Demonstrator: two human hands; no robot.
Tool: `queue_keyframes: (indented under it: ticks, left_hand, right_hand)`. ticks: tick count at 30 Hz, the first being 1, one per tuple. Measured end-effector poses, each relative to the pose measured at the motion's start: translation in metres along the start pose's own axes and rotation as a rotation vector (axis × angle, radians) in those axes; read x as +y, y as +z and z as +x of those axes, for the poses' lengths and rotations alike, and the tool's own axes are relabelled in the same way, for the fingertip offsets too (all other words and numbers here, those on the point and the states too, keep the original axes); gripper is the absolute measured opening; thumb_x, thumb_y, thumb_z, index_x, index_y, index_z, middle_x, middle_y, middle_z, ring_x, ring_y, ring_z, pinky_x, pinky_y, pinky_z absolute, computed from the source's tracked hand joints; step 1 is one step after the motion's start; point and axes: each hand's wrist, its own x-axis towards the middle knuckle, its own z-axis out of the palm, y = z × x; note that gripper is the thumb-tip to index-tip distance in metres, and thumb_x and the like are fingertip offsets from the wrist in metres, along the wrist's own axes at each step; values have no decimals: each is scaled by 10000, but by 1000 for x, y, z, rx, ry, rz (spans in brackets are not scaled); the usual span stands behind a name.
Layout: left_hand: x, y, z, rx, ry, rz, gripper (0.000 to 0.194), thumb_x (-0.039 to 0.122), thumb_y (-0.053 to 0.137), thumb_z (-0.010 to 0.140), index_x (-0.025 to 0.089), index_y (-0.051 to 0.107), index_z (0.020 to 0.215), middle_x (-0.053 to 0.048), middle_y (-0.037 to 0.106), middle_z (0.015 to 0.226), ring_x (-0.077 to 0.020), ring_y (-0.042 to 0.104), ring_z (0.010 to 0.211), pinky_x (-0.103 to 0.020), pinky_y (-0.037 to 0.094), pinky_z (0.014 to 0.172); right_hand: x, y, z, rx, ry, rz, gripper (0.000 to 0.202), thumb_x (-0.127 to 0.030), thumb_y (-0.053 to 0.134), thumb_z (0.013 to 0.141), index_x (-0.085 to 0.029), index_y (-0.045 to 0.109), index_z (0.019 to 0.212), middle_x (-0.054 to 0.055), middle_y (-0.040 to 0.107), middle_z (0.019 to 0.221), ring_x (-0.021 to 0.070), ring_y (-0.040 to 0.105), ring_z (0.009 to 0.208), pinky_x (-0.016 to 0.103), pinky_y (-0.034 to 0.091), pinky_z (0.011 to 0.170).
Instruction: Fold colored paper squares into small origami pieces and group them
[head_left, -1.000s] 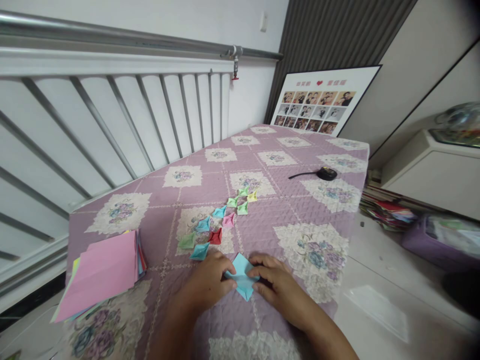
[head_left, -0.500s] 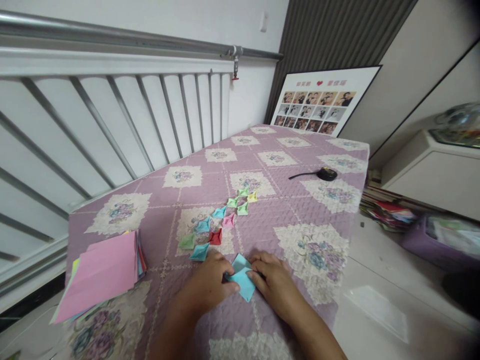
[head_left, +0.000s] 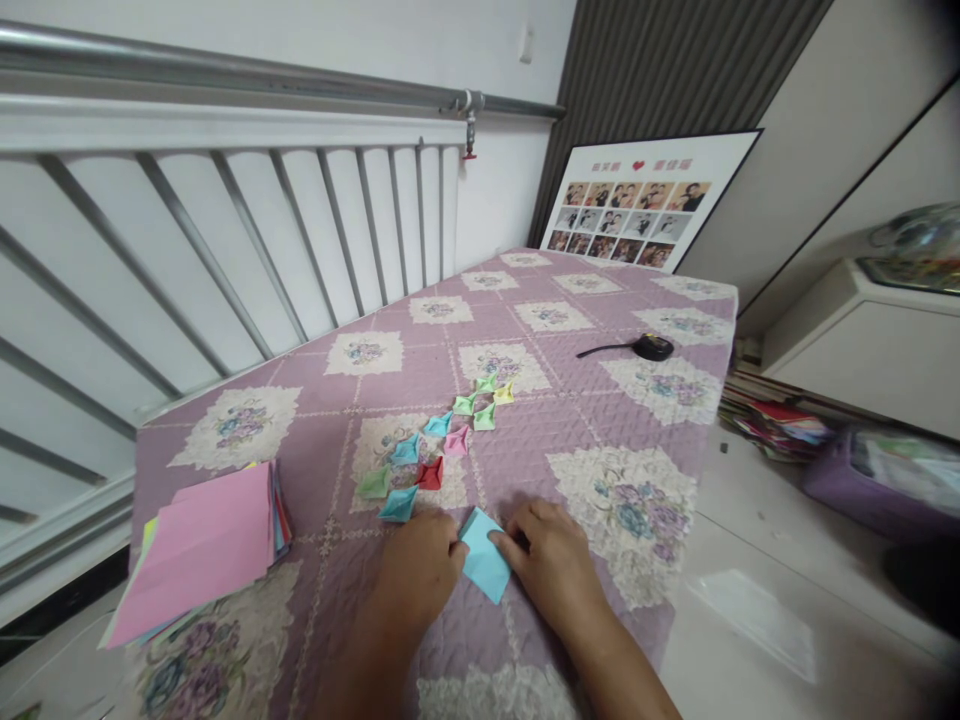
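Observation:
A light blue piece of folded paper [head_left: 487, 565] lies on the tablecloth between my hands. My left hand [head_left: 427, 560] is closed at its left edge, the thumb on the paper. From the other side my right hand [head_left: 546, 555] grips it, thumb on top and fingers curled. Just beyond them stand small folded paper boats in two slanting rows, among them a blue one [head_left: 399, 504], a red one [head_left: 430, 474], a pink one [head_left: 457, 440] and a yellow one [head_left: 504, 392].
A stack of coloured paper sheets [head_left: 199, 540], pink on top, lies at the left. Further back on the flowered tablecloth [head_left: 525, 430] rests a black tape measure [head_left: 652, 347] with a strap. A white radiator [head_left: 247, 240] borders the table's left side; a photo board [head_left: 645, 205] leans behind.
The blue paper's raised flap now lies flatter, and the sheet shows as a smoother shape. My left thumb has drawn back to the paper's upper left edge.

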Motion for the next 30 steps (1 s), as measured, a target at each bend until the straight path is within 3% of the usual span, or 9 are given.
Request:
queue_keyframes:
  ticks: [9,15,20,24,30]
  left_hand:
    - [-2,3,1,10,-38,5,57,258,550,814,202,564,820,-24,630,855,-186,581,778,-278,347,653]
    - [-5,13,3,2,191,-35,177,111,479,817,235,573,903,-2,606,967,-159,557,887,-260,367,769]
    - [-6,16,5,1,208,-66,242,108,454,815,240,582,972,-14,604,1029,-177,558,942,-275,382,816]
    - [-8,15,5,3,203,-81,243,121,477,809,233,557,1009,-21,603,1060,-191,544,1002,-290,374,865]
    - [-7,9,1,-35,199,-113,279,177,559,775,238,556,1048,-18,587,1098,-193,538,1023,-294,377,887]
  right_hand:
    - [-4,0,0,36,35,-26,149,-341,645,791,-225,592,714,23,597,830,216,513,859,326,337,735]
    - [-1,3,0,46,47,-24,115,-311,652,797,-233,604,727,17,607,844,222,513,873,328,315,723]
    - [-4,5,-2,74,-13,-33,22,-270,642,821,-253,650,810,21,623,880,221,516,897,333,308,738]
    - [-13,9,-3,38,-174,-35,130,-219,586,869,-296,674,925,17,636,915,205,520,911,336,309,772]
    - [-9,11,-2,-30,-146,-42,238,-189,594,862,-316,663,1052,22,650,952,200,545,918,332,345,776]
